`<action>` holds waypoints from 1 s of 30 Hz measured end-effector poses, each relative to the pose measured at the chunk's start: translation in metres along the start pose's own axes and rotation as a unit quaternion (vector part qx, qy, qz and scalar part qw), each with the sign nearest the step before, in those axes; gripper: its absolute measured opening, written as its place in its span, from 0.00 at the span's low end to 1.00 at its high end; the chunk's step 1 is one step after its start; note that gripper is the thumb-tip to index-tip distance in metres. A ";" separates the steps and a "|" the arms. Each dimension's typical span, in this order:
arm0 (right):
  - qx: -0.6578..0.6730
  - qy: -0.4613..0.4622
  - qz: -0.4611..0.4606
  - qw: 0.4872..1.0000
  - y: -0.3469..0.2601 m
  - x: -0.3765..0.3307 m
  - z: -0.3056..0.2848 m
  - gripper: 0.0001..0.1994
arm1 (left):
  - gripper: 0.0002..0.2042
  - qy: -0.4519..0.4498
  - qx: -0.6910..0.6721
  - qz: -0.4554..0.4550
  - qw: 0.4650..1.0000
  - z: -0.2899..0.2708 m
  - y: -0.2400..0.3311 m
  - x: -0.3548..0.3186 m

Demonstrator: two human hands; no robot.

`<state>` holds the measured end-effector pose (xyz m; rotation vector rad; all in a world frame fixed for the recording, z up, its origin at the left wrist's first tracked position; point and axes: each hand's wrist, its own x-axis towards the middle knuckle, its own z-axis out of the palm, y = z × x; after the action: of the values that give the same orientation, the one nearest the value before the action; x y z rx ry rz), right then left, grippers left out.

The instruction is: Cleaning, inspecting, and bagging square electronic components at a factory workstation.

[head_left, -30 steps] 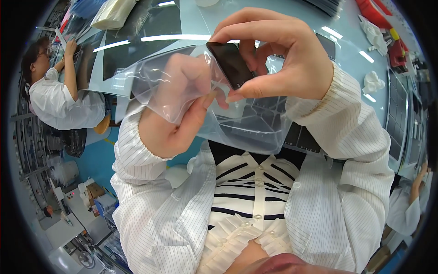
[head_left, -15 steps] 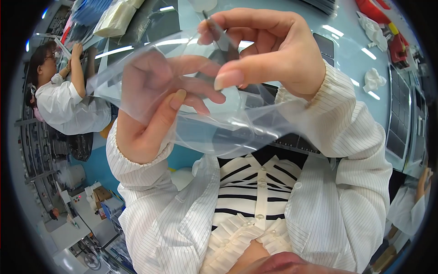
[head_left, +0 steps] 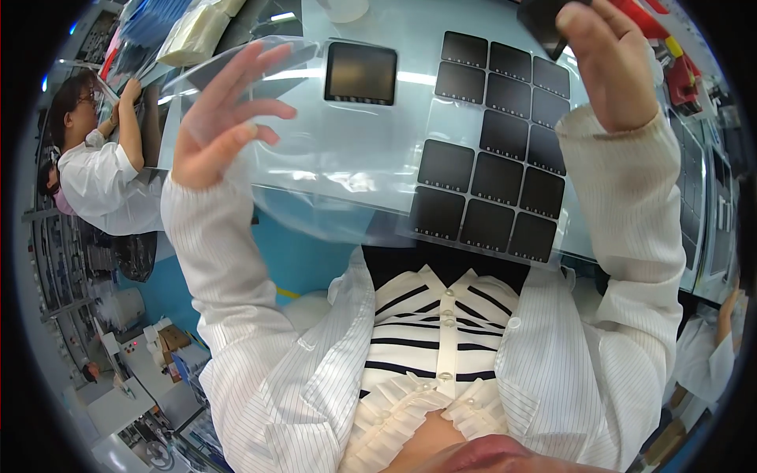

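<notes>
My left hand (head_left: 217, 126) is raised with its fingers spread wide; it grips nothing firmly, and the clear bag (head_left: 315, 158) drapes against its palm and fingers. My right hand (head_left: 611, 67) is closed on a dark square panel (head_left: 544, 17), pinched between thumb and fingers near the far right corner of the table (head_left: 441, 27).

Key relation: the panel sits up and to the right of the bag, well apart from my left hand. The bag's long axis runs left to right, from my left hand toward the grid of dark panels (head_left: 493, 177) on the table. My right hand is the nearer one to that grid; my left is the nearer one to the single framed panel (head_left: 361, 73) lying toward the far left side of the table.

Limits of view: the held panel is cut off by the top edge, so its full outline cannot be confirmed. The bag's mouth cannot be made out through the glare. A co-worker (head_left: 95, 158) sits at the left edge.
</notes>
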<state>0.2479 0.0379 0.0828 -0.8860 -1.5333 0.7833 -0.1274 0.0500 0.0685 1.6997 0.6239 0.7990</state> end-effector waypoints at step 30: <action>-0.495 -0.104 -0.208 0.838 0.054 -0.075 0.057 0.18 | 0.32 0.099 0.455 -0.107 0.879 -0.067 -0.048 -0.072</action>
<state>0.2035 -0.0012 -0.0084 -1.1366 -2.2639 -0.3254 -0.2252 0.0500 0.0192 2.3305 1.4708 0.5386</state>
